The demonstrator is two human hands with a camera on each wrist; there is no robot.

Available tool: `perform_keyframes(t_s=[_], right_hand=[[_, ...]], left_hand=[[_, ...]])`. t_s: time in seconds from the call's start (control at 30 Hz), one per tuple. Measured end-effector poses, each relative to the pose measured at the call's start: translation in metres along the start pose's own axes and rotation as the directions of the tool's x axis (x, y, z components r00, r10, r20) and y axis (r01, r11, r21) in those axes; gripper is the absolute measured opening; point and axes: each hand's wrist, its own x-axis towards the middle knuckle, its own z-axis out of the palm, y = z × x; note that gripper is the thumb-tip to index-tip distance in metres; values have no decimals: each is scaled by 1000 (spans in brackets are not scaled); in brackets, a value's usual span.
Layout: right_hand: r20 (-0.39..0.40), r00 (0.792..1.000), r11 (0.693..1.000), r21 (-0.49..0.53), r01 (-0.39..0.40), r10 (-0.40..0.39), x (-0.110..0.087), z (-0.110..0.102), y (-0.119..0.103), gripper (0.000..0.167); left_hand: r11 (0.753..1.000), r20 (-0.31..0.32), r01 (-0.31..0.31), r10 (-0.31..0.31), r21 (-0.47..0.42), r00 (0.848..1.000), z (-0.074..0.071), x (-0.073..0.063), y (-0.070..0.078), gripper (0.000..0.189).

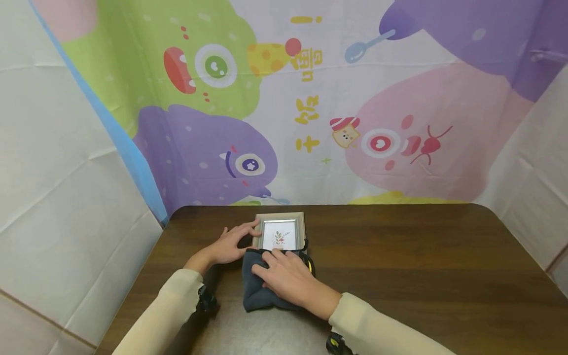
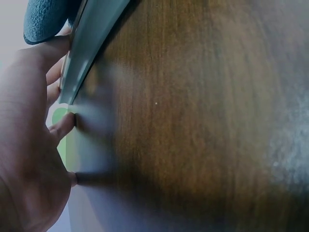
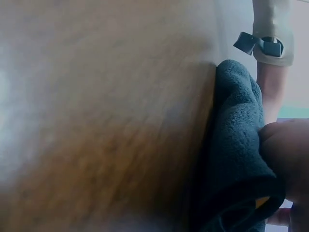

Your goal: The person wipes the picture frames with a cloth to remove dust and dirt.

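Note:
A picture frame with a pale wide border and a small plant print lies on the brown table. Its near part is inside or under a dark blue fleece pouch with black edging. My left hand rests at the frame's left border, two fingertips over it and the thumb beside the pouch mouth. In the left wrist view the other two fingers reach down beside the frame's edge. Spread over the pouch's upper side is my right hand, fingertips right at its mouth. The frame's near end is hidden.
Black cord and a yellow bit show at the pouch's right side. A cartoon-printed cloth hangs behind the table's back edge, and pale sheets hang at both sides. The table extends to the right.

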Motion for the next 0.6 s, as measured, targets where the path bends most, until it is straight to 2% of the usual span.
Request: perform_keyframes(t_s=[0.03, 0.1, 0.2, 0.27, 0.37, 0.43, 0.6], right_hand=[[-3, 1000, 1000, -2, -2, 2, 1, 1, 0, 36], [-3, 1000, 1000, -4, 0, 0, 1, 2, 0, 34], [12, 1000, 1000, 3, -1, 1, 1, 2, 1, 33], [14, 1000, 1000, 5, -6, 5, 0, 2, 1, 32], [18, 1000, 1000, -4, -21, 21, -4, 1, 1, 29], [21, 999, 999, -7, -34, 34, -8, 0, 2, 25], [11, 998, 997, -36, -64, 64, -19, -4, 4, 18]], left_hand=[[1000, -2, -4, 4, -2, 1000, 2, 2, -6, 45], [1000, -1, -14, 14, -2, 1000, 3, 2, -7, 44], [999, -14, -48, 48, 0, 999, 0, -4, 4, 46], [998, -19, -56, 56, -10, 998, -5, -9, 18, 47], [999, -7, -37, 37, -23, 999, -13, -17, 41, 46], [1000, 10, -1, 1, -31, 1000, -17, -20, 54, 44], [998, 26, 57, -57, -3, 998, -22, -21, 67, 42]])
